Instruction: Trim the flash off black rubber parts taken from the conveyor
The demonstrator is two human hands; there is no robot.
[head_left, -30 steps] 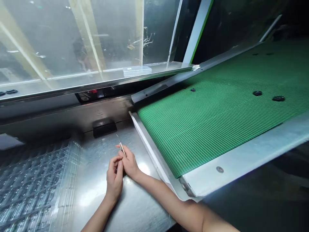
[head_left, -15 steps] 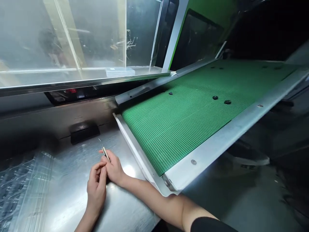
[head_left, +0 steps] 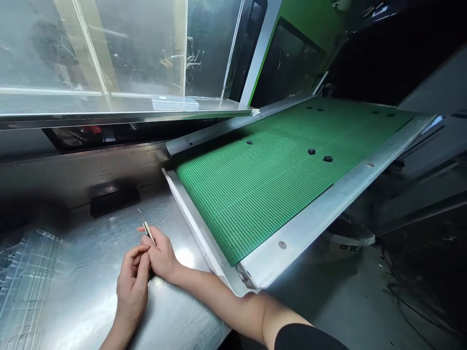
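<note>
My right hand (head_left: 161, 255) is closed around a slim pen-like tool (head_left: 149, 230) with a pale handle and a thin metal tip pointing up and away. Against it rests my left hand (head_left: 132, 279), its thumb and fingers drawn together. A bit of something dark shows below where the hands meet, but the fingers hide most of it. Both hands are over a shiny metal table (head_left: 175, 316). To their right slopes a green conveyor belt (head_left: 233, 204), carrying several small black parts (head_left: 311, 151) well away from my hands.
A pale metal rail (head_left: 310, 228) edges the belt on the near side. Clear plastic trays (head_left: 27, 287) lie at the table's left. Behind, a dark block (head_left: 115, 199) sits by the back wall. Overhead, a metal-edged shelf (head_left: 127, 115) bears a stack of clear sheets (head_left: 175, 103).
The whole view has turned slightly right, so everything appears farther left. My hands keep the same grip and position relative to each other.
</note>
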